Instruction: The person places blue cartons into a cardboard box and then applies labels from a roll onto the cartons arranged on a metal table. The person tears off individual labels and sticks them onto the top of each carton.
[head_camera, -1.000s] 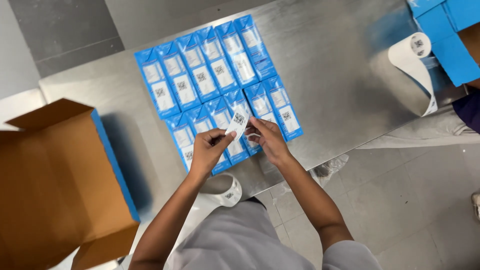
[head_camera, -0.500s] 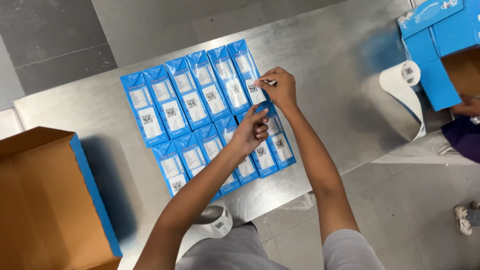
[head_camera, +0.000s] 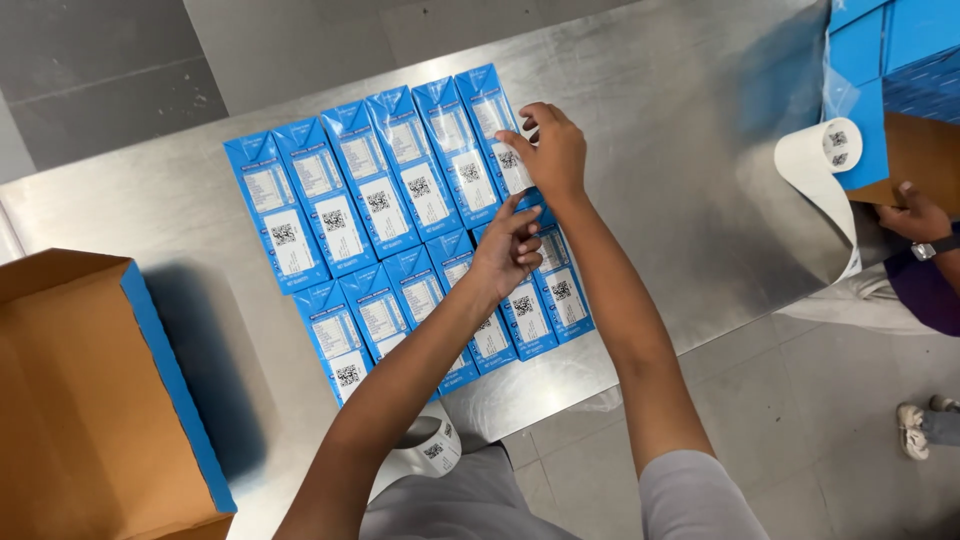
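Several flat blue cartons (head_camera: 400, 210) lie in two rows on a steel table (head_camera: 660, 130), each with a white label. My right hand (head_camera: 550, 150) presses a white label sticker (head_camera: 513, 170) onto the rightmost carton of the far row. My left hand (head_camera: 508, 250) rests just below it, fingers curled over the near-row cartons, touching the same carton's lower end. A roll of labels (head_camera: 425, 450) sits at my waist by the table's near edge.
An open brown cardboard box with blue edge (head_camera: 90, 390) stands at the left. At the right, another person's hand (head_camera: 915, 215) with a wristwatch rests by a label roll (head_camera: 825, 150) and blue boxes (head_camera: 890, 50). Grey floor lies below.
Both hands moved from the near row up to the far row's rightmost carton. The label that was held between the fingers now lies against that carton.
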